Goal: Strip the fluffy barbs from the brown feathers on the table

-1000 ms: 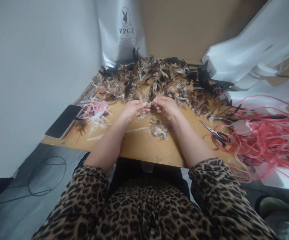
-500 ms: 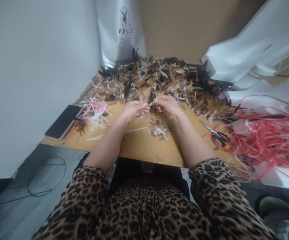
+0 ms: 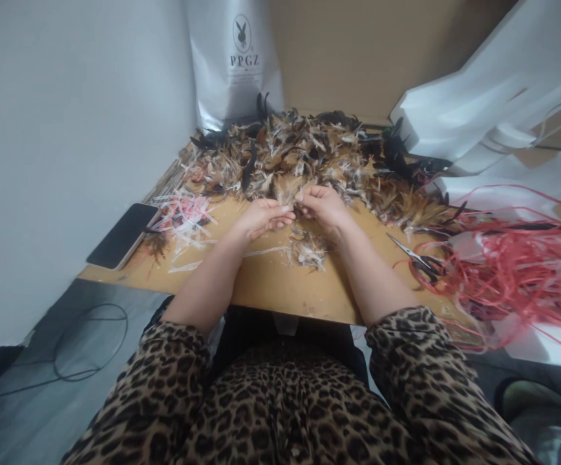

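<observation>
My left hand [image 3: 265, 218] and my right hand [image 3: 323, 208] meet over the table at the near edge of a big heap of brown and black feathers [image 3: 309, 152]. Thumb and fingers of each hand are pinched together. Between them a light brown feather [image 3: 287, 191] rises from the fingertips, its base hidden in the pinch. Below my right hand a small clump of loose brown and white feathers [image 3: 309, 250] lies on the tabletop. Thin white strips [image 3: 261, 252] lie on the wood near my left forearm.
A phone [image 3: 123, 236] and pink-white plastic strips [image 3: 186, 213] lie at left. Scissors [image 3: 416, 255] rest right, beside a tangle of red strips [image 3: 527, 271]. A white printed bag [image 3: 242, 77] stands behind the heap. The wooden table's front edge [image 3: 304, 312] runs before my body.
My left hand has shifted slightly right, closer to my right hand, and the feather between the fingertips stands a little differently. The rest looks the same.
</observation>
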`<action>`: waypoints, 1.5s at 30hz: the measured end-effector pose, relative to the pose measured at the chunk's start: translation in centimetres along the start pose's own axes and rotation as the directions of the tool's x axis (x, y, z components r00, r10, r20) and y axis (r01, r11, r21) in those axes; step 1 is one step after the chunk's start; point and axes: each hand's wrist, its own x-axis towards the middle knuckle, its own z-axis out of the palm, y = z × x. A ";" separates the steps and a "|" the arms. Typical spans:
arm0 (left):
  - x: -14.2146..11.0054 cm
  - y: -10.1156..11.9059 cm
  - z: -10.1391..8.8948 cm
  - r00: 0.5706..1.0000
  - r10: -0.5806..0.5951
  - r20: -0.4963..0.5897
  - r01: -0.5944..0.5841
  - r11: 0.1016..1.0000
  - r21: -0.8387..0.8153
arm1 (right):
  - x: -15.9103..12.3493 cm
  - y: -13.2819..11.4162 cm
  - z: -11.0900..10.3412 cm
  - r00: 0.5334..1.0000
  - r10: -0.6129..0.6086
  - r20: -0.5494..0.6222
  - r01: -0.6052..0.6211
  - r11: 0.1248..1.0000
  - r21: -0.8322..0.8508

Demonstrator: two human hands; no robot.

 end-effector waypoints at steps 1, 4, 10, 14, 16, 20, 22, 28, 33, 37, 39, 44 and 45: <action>0.0 0.0 0.0 1.000 -0.004 0.005 0.004 1.000 0.004 | 0.0 0.0 0.1 1.000 0.002 -0.005 -0.002 1.000 0.005; 0.0 -0.1 0.1 1.000 -0.008 0.005 0.008 1.000 0.002 | 0.1 0.2 0.1 1.000 0.020 -0.021 -0.019 0.999 0.043; 0.5 0.0 -0.2 0.992 0.075 -0.103 -0.084 0.993 -0.081 | 0.6 0.4 -0.3 0.994 0.068 -0.089 -0.056 0.991 0.122; 0.8 0.0 -0.3 0.976 0.120 -0.182 -0.143 0.982 -0.120 | 0.5 0.3 0.2 0.992 0.088 -0.094 -0.074 0.987 0.143; 0.7 0.0 -0.2 0.975 0.129 -0.179 -0.151 0.982 -0.115 | 0.3 0.5 0.8 0.991 0.087 -0.097 -0.071 0.986 0.154; 0.6 -0.2 -0.1 0.983 0.136 -0.123 -0.147 0.985 -0.090 | 0.4 1.1 1.8 0.991 0.086 -0.107 -0.061 0.973 0.221; 0.5 -0.3 -0.1 0.986 0.136 -0.093 -0.143 0.986 -0.081 | 0.5 1.4 1.9 0.990 0.102 -0.102 -0.074 0.966 0.249; 0.6 -0.5 -0.2 0.992 0.117 -0.040 -0.119 0.992 -0.049 | 0.6 1.7 2.0 0.989 0.111 -0.101 -0.084 0.968 0.238; 0.7 -0.5 -0.2 0.987 0.152 -0.051 -0.154 0.988 -0.023 | 0.6 1.9 2.0 0.992 0.079 -0.103 -0.061 0.984 0.166; 0.6 -0.2 0.1 0.972 0.216 -0.091 -0.207 0.973 0.097 | 0.6 1.8 1.8 0.992 0.055 -0.116 -0.039 0.989 0.144; 0.4 0.0 0.2 0.965 0.246 -0.096 -0.228 0.959 0.169 | 0.6 1.8 1.7 0.993 0.037 -0.113 -0.020 0.989 0.145; 0.5 -0.3 0.2 0.965 0.249 -0.080 -0.233 0.957 0.172 | 0.6 1.8 1.8 0.996 0.004 -0.088 0.010 0.987 0.163; 0.6 -0.4 0.1 0.967 0.242 -0.076 -0.229 0.963 0.143 | 0.6 1.8 1.8 0.996 -0.002 -0.086 0.017 0.985 0.172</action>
